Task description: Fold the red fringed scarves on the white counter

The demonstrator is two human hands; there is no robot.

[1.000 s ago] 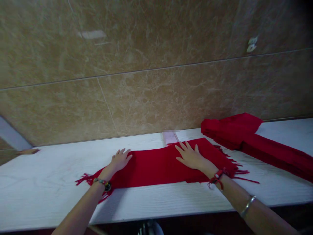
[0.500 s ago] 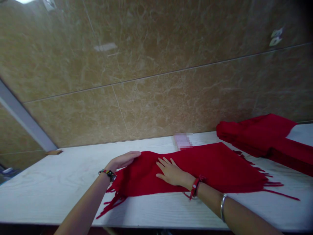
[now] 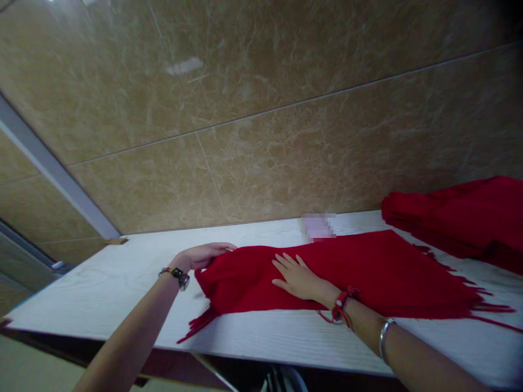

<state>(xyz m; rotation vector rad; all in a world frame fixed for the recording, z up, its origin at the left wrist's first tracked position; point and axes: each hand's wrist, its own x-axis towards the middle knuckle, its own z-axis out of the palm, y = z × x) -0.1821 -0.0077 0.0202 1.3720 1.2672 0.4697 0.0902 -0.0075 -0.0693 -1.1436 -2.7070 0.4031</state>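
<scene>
A red fringed scarf (image 3: 368, 272) lies stretched across the white table (image 3: 102, 294). My right hand (image 3: 296, 275) rests flat on its middle, fingers spread, with a red string bracelet and a silver bangle on the wrist. At the scarf's left end my left hand (image 3: 202, 255) curls over the far edge and grips the cloth, which is bunched up there. Fringe hangs out below that end toward the front edge.
A pile of more red scarves (image 3: 461, 215) lies at the right rear of the table. A small pink blurred item (image 3: 318, 227) stands against the brown marble wall (image 3: 265, 109). The table's left end is near a grey frame (image 3: 57, 174).
My left hand went from lying flat on the scarf's left end to gripping it and lifting it rightward. My right hand slid left along the scarf. The camera turned left.
</scene>
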